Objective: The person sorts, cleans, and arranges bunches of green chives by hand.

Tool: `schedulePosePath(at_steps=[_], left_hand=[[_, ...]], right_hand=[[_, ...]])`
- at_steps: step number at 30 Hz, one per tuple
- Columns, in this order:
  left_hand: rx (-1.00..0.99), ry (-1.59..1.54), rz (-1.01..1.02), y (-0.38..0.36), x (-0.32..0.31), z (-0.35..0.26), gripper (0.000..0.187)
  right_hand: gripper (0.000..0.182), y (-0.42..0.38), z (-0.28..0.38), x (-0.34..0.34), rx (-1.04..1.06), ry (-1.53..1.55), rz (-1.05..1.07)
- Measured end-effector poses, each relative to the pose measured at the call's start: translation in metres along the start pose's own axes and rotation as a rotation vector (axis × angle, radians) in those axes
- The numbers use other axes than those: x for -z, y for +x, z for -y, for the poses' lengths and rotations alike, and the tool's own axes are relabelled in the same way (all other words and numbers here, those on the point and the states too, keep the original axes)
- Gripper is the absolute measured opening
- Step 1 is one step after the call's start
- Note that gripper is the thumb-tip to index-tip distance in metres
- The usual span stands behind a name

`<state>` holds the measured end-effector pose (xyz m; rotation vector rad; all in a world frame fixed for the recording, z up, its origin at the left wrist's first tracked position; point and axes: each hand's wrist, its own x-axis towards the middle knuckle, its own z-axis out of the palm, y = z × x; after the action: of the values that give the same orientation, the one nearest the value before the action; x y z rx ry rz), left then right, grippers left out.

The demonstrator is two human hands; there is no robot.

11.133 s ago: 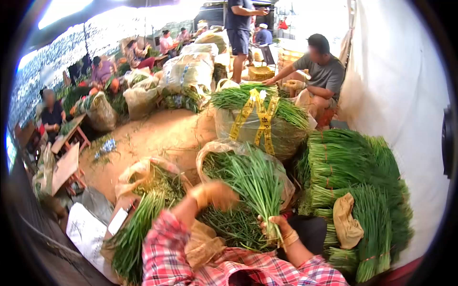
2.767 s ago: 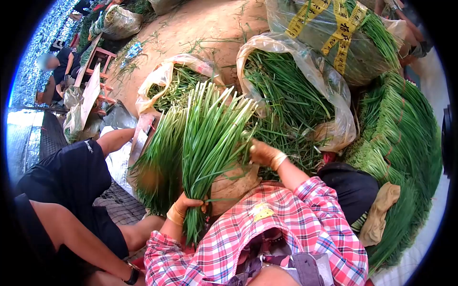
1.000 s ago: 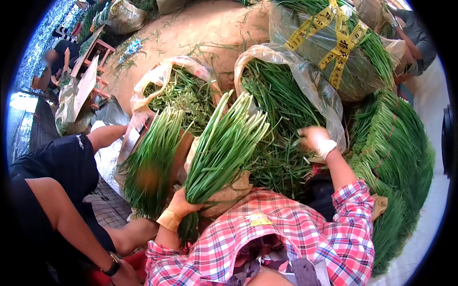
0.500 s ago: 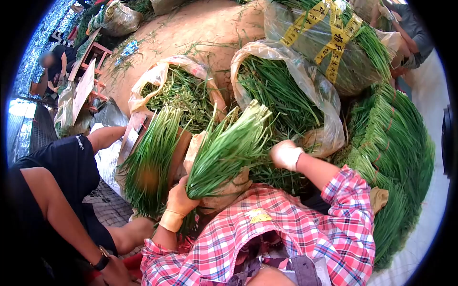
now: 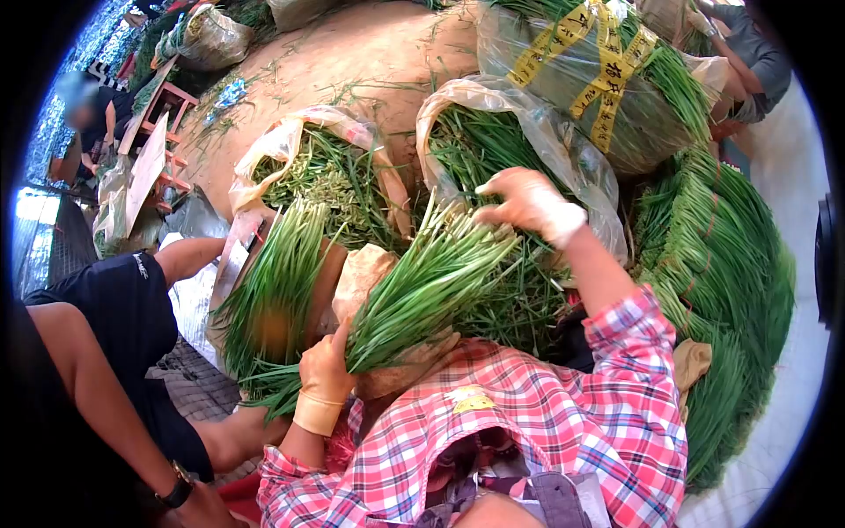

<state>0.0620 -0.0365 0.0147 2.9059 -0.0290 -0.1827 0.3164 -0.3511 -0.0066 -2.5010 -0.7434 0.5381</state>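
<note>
My left hand [image 5: 326,368], in a pale glove, is closed round the leafy lower end of a bunch of green chives [image 5: 422,286]. The bunch slants up to the right, with its pale stem ends at the top. My right hand [image 5: 530,204], also gloved, is over those stem ends, thumb and forefinger apart; whether it touches them is hard to tell. Beneath the bunch is a tan wrapped support [image 5: 363,277]. Another bunch of chives [image 5: 277,290] lies to the left.
Two plastic bags, one of trimmings [image 5: 326,180] and one of loose greens [image 5: 471,145], stand in front. A taped bag [image 5: 572,79] is behind. Stacked chives [image 5: 726,255] line the right. A co-worker's arm [image 5: 114,409] and legs are close on the left; other people are farther back.
My right hand has risen from beside the bunch to its stem ends, its fingers spreading from a closed shape. The stem ends have shifted slightly lower and to the right.
</note>
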Motion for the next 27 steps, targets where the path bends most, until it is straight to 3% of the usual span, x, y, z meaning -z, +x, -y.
schedulePosePath(at_steps=[1, 3, 5, 6, 7, 9, 10, 11, 12, 14, 17, 19, 21, 23, 24, 26, 27], left_hand=[[-0.024, 0.033, -0.004, 0.000, -0.001, 0.000, 0.074], [-0.041, 0.062, -0.011, -0.001, -0.003, 0.000, 0.075], [-0.087, 0.108, -0.041, -0.003, -0.004, -0.002, 0.076], [-0.085, 0.107, -0.040, -0.004, -0.004, -0.001, 0.076], [-0.086, 0.129, -0.016, -0.003, -0.003, -0.001, 0.077], [-0.090, 0.150, 0.011, -0.004, -0.002, 0.001, 0.078], [-0.096, 0.157, 0.016, -0.004, -0.002, 0.002, 0.079], [-0.100, 0.161, 0.021, -0.006, -0.004, 0.003, 0.079], [-0.100, 0.154, 0.024, -0.007, -0.005, 0.004, 0.079], [-0.116, 0.154, -0.005, -0.008, -0.008, 0.008, 0.078], [-0.147, 0.126, -0.037, -0.009, -0.014, 0.013, 0.078], [-0.149, 0.126, -0.048, -0.009, -0.013, 0.012, 0.078], [-0.151, 0.129, -0.055, -0.009, -0.012, 0.012, 0.078], [-0.172, 0.126, -0.096, -0.009, -0.015, 0.013, 0.074], [-0.171, 0.125, -0.096, -0.009, -0.015, 0.015, 0.074], [-0.225, 0.124, -0.101, -0.006, -0.016, 0.018, 0.070], [-0.225, 0.122, -0.100, -0.003, -0.015, 0.017, 0.070]], right_hand=[[0.053, 0.010, 0.016, -0.005, 0.025, -0.298, 0.149], [0.056, 0.022, 0.039, -0.029, -0.047, -0.363, 0.347], [0.047, 0.028, 0.034, -0.072, 0.131, -0.249, 0.149], [0.037, 0.027, 0.040, -0.078, 0.164, -0.148, 0.202], [0.025, 0.026, 0.043, -0.095, 0.146, -0.180, 0.110], [0.017, 0.023, 0.030, -0.105, -0.020, 0.577, -0.072], [0.011, 0.013, 0.026, -0.083, -0.113, 1.266, -0.083], [0.011, -0.009, 0.042, -0.035, -0.318, 1.331, -0.239], [0.012, -0.012, 0.006, -0.029, -0.260, 1.673, -0.304], [0.021, -0.024, -0.056, -0.016, -0.140, 1.983, -0.523], [0.030, -0.053, -0.119, 0.013, -0.009, 2.097, -0.854], [0.030, -0.069, -0.139, 0.034, 0.106, 2.020, -1.056], [0.034, -0.079, -0.159, 0.058, 0.262, 1.984, -1.119], [0.035, -0.082, -0.147, 0.083, 0.183, 1.738, -1.131], [0.035, -0.076, -0.105, 0.092, 0.026, 1.606, -1.012], [0.044, -0.058, -0.037, 0.089, -0.197, 0.920, -0.324], [0.049, -0.037, -0.053, 0.060, 0.127, 0.545, 0.013]])
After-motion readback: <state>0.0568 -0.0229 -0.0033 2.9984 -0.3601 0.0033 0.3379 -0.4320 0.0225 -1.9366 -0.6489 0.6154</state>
